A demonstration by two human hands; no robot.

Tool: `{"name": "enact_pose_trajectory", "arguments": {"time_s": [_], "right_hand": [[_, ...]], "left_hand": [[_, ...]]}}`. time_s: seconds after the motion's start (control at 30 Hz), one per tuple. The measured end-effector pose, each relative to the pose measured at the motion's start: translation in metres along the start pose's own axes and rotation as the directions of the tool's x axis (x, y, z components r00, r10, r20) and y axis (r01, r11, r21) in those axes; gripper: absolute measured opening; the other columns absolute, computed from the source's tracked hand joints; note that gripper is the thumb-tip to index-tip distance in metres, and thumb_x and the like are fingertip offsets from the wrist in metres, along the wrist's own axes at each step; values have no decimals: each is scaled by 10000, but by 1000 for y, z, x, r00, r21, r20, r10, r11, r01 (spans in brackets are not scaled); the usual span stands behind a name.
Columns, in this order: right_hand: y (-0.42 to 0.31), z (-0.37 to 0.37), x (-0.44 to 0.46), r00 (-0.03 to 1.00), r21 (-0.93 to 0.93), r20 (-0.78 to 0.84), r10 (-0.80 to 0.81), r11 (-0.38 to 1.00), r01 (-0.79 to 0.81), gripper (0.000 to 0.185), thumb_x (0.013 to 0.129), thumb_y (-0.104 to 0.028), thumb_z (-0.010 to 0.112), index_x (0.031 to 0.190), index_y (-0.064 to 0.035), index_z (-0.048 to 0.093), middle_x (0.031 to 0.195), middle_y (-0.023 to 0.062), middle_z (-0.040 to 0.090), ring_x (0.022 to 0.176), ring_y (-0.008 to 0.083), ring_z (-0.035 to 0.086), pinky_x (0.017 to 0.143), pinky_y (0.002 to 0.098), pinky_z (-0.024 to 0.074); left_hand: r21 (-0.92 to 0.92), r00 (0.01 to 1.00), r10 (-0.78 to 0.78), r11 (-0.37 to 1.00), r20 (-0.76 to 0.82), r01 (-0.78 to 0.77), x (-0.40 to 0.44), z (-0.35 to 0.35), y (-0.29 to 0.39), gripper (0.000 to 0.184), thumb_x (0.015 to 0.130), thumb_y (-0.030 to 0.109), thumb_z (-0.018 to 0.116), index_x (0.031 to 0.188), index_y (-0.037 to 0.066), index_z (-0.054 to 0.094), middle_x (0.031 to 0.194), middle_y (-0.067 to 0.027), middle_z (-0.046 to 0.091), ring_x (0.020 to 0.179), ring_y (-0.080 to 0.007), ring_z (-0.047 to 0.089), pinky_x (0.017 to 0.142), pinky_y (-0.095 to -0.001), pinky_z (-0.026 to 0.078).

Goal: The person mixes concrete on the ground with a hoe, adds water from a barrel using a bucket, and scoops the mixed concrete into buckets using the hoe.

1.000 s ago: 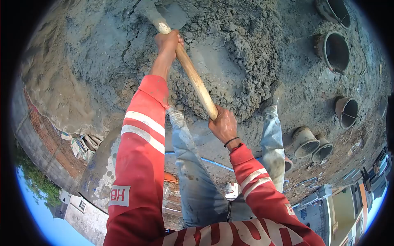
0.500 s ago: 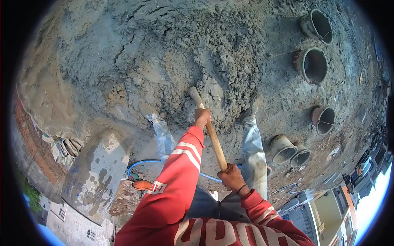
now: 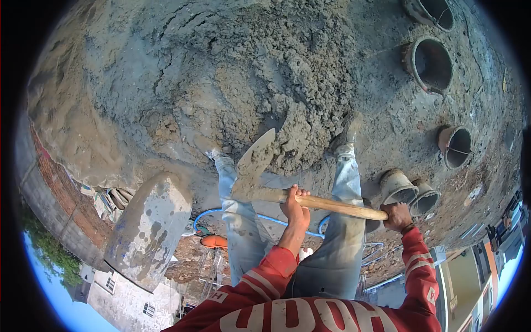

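I hold a hoe (image 3: 343, 205) crosswise in front of my legs, its wooden handle running from the mud-coated head at left to the butt at right. My left hand (image 3: 295, 207) is wrapped round the handle near the head. Around the butt end my right hand (image 3: 397, 216) is closed. The curved metal blade (image 3: 259, 155) points up and forward beside a heap of wet grey mortar (image 3: 298, 135), which lies between and ahead of my feet. Whether the blade touches the mortar, I cannot tell.
Several mortar-stained buckets, such as one bucket (image 3: 409, 63), stand at right. A blue hose (image 3: 265, 217) runs behind my legs near an orange object (image 3: 214, 242). At left rises a grey, splashed, rounded structure (image 3: 124, 243). Sacks (image 3: 105, 202) lie beyond it.
The hoe has come up out of the mortar and swung crosswise, exposing its blade. My left hand has drawn back towards me; my right hand has moved outward to the right.
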State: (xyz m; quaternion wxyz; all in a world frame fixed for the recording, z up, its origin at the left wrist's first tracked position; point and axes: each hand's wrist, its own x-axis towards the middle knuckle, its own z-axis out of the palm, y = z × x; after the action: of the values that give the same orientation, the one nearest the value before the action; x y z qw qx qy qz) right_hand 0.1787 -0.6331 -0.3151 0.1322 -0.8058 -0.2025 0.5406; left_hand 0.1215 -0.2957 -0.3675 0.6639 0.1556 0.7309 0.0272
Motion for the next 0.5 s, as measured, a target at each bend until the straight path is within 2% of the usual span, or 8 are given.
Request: {"name": "enact_pose_trajectory", "arguments": {"time_s": [0.1,0.17,0.23,0.3,0.33,0.37,0.43,0.5], "right_hand": [[-49,13,-53,989,89,-59,132,988,-127,154,676,-163,662,829,-160,675,673,145,660,635,391,647,567,495,494],[-116,8,-66,948,146,24,316,937,-316,162,688,-144,652,847,-146,680,690,162,664,656,398,653,587,503,504],[-179,26,-30,896,305,1,444,853,-423,173,688,-113,642,856,-114,681,714,188,666,690,410,659,627,510,522],[-210,61,44,879,643,-42,475,686,-340,201,695,-88,657,884,-22,673,725,249,645,720,450,645,667,509,532],[-225,49,82,862,775,73,502,515,-366,202,704,-89,655,874,20,661,716,272,626,707,458,636,644,494,514],[-240,38,108,862,872,46,505,401,-281,185,708,-80,644,847,42,647,705,285,609,704,454,632,638,473,503],[-261,29,145,839,950,82,538,212,-228,192,714,-75,631,865,43,641,705,285,603,707,454,628,644,457,503],[-261,35,173,832,961,-29,555,243,-129,199,715,-73,628,877,41,642,711,283,608,717,454,631,650,459,506]], "left_hand": [[15,998,-5,1000,-57,6,-18,1,8,139,896,94,633,839,102,507,694,8,454,605,-157,471,649,-376,474],[225,993,-41,972,-113,66,2,18,15,117,904,92,621,859,87,513,677,7,447,558,-151,455,598,-358,460],[419,992,-129,901,5,115,86,48,23,85,903,77,599,879,66,518,665,-5,451,508,-154,452,519,-354,444],[797,999,32,604,-19,-4,162,115,31,72,869,56,561,824,25,515,639,-45,492,447,-167,487,420,-358,433],[892,984,164,431,69,-134,186,150,35,127,850,71,573,764,-3,516,613,-73,518,441,-179,512,408,-356,451],[933,957,224,265,185,-243,198,179,47,165,837,85,584,741,-38,531,601,-99,542,446,-193,539,398,-355,465],[917,901,260,106,347,-384,184,232,72,162,824,80,612,800,-77,580,634,-124,595,477,-202,591,423,-347,503],[858,825,291,25,484,-513,176,274,91,174,813,83,646,840,-85,608,651,-135,630,503,-208,629,443,-344,532]]}}
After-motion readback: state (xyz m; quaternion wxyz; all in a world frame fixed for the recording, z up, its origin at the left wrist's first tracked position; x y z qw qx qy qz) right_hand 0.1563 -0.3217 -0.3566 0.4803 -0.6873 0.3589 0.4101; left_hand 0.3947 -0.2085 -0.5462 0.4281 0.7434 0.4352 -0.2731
